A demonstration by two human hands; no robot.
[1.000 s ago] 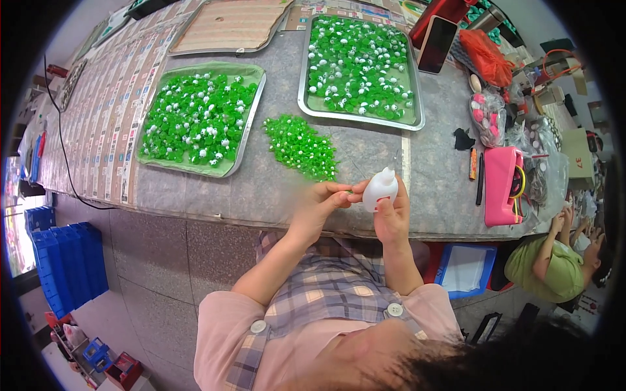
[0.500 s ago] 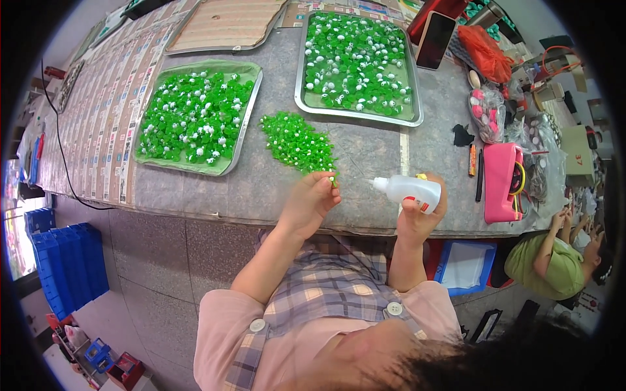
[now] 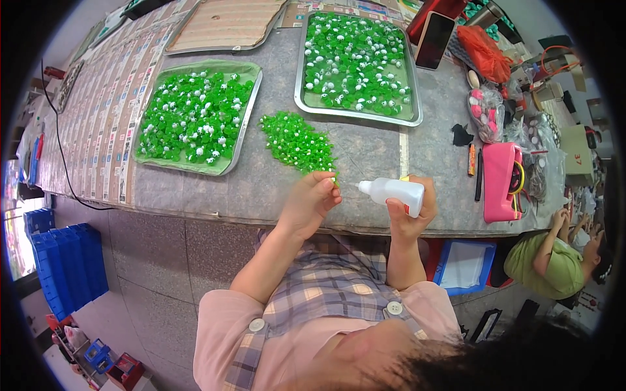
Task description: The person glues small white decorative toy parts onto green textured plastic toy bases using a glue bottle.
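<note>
while the left hand (image 3: 312, 201) pinches a tiny green piece (image 3: 334, 180) between closed fingertips at frame centre, i see the right hand (image 3: 409, 212) wrapped shut around a white squeeze bottle (image 3: 392, 191), nozzle pointing left, just short of the piece. both sit near the table edge (image 3: 248, 215). the loose green pile (image 3: 297, 141) lies just above the left hand. two trays (image 3: 236, 146) (image 3: 412, 111) fill the upper frame; bare grey tabletop (image 3: 375, 153) stays open between pile and pink case (image 3: 500, 182) at right.
</note>
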